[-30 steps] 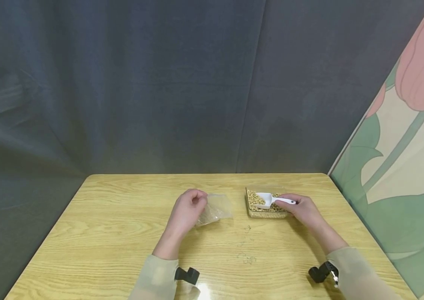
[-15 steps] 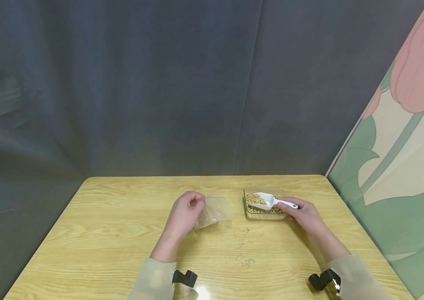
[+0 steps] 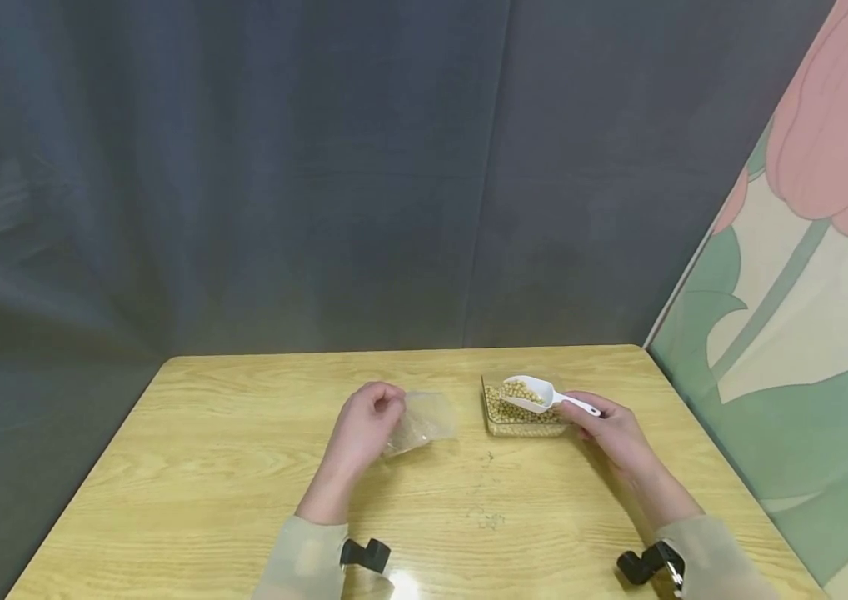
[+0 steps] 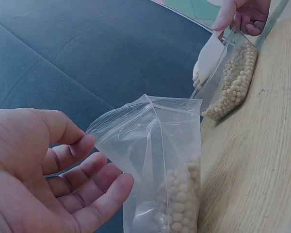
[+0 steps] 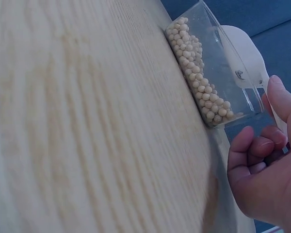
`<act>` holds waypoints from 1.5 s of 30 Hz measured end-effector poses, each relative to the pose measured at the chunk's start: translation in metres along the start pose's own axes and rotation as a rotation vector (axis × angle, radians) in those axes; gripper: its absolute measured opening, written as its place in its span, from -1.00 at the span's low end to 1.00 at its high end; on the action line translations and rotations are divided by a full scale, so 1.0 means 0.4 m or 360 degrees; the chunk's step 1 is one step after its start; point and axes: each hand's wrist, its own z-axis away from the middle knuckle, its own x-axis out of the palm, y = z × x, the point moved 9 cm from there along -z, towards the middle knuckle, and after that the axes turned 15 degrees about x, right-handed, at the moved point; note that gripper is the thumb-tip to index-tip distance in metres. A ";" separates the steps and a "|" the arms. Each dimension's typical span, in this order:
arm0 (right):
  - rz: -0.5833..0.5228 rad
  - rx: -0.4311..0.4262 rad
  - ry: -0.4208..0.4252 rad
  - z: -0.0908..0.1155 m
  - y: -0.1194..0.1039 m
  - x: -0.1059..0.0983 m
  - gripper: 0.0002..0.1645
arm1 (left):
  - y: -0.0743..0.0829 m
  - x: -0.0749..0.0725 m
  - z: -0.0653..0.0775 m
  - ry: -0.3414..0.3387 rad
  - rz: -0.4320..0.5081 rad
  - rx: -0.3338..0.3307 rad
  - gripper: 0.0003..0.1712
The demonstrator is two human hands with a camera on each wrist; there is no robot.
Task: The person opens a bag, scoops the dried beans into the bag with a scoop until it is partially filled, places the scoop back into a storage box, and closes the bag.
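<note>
Pale beige sleeves [image 3: 304, 558] lie nearest in the head view, each with a black wrist camera [image 3: 375, 556]. My left grip [image 3: 364, 421] is narrow, pinching an upper corner of the clear plastic bag [image 3: 431, 415]; the left wrist view alone resolves the bag's ridged mouth and the round, pale bagged beans [image 4: 179, 201] low inside it. To the bag's right, the clear container [image 3: 523, 430] stands on the wood-grained worktop [image 3: 229, 450]. My right grip [image 3: 607, 425] holds the white scoop [image 3: 544, 392] by its handle. From the head, the loaded scoop merges with the container's beans; the right wrist view separates it from the loose beans [image 5: 189, 63] below. Beyond the worktop hangs a dark blue-grey curtain [image 3: 319, 183], with a pink tulip [image 3: 836, 133] pictured at right.
</note>
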 end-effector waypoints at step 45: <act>-0.0177 -0.0050 -0.0043 0.138 -0.078 0.038 -0.81 | 0.009 0.028 0.003 -0.0062 -0.0007 0.0022 -0.76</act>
